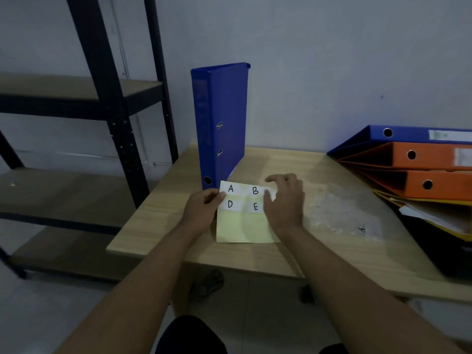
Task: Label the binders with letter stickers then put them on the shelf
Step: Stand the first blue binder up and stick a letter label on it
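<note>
Sticker sheet (242,226), on table (255,254) at 6 o'clock of blue binder (224,118), is pinched at its 9 o'clock edge by left hand (201,208), fingers of right hand (286,200) held apart above its 3 o'clock edge; sticker A (230,188) is best peeled corner-first, slowly.

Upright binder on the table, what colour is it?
The upright binder is dark blue, seen in the head view.

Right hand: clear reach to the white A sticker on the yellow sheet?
Probably yes. The right hand is over the right side of the yellow backing sheet; the white A sticker lies uncovered, only the left hand gripping the edge beside it.
</note>
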`<action>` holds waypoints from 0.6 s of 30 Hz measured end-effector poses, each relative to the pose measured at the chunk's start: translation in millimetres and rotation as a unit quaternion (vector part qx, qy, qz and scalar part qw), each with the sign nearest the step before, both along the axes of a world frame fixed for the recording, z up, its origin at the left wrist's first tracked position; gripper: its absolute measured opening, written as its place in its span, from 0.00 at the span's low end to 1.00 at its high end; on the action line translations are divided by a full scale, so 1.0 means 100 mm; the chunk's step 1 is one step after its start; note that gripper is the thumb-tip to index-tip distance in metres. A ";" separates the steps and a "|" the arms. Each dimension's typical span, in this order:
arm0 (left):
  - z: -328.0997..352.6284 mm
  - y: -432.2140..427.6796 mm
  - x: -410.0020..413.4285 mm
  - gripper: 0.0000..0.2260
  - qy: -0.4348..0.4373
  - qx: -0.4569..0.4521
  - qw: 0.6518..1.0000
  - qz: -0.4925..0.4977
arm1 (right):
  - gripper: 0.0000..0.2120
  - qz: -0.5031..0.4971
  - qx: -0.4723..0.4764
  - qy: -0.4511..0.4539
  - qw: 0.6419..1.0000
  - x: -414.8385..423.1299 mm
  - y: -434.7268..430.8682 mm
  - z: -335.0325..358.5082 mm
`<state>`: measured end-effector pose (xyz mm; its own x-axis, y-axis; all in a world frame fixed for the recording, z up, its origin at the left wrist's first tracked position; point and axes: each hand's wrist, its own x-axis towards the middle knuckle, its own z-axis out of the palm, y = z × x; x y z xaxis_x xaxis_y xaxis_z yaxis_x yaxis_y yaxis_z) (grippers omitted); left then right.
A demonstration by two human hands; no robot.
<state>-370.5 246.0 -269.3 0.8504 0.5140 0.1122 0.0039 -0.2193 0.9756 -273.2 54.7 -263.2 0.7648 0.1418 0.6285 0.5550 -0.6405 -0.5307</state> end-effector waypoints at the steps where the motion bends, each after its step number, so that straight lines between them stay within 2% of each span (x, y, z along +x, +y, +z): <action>1: -0.01 0.02 -0.02 0.06 0.003 -0.008 1.000 -0.002 | 0.14 0.054 0.011 -0.007 0.998 -0.04 0.09 -0.04; 3: -0.02 0.04 -0.07 0.06 -0.006 -0.026 1.000 -0.004 | 0.12 0.129 0.036 0.018 0.991 -0.13 0.28 -0.07; 7: 0.00 0.05 -0.10 0.11 -0.024 -0.032 0.999 -0.022 | 0.10 0.185 0.042 0.055 0.980 -0.22 0.58 -0.15; 11: -0.04 0.12 -0.06 0.17 -0.008 -0.016 0.999 -0.028 | 0.14 0.183 0.005 0.050 0.982 -0.19 0.58 -0.28; 15: -0.02 0.09 -0.07 0.17 -0.015 0.006 0.999 -0.032 | 0.16 0.178 -0.024 0.040 0.983 -0.20 0.57 -0.27; 18: -0.02 0.07 -0.08 0.16 -0.010 0.016 0.999 -0.032 | 0.15 0.186 0.007 0.047 0.981 -0.23 0.54 -0.26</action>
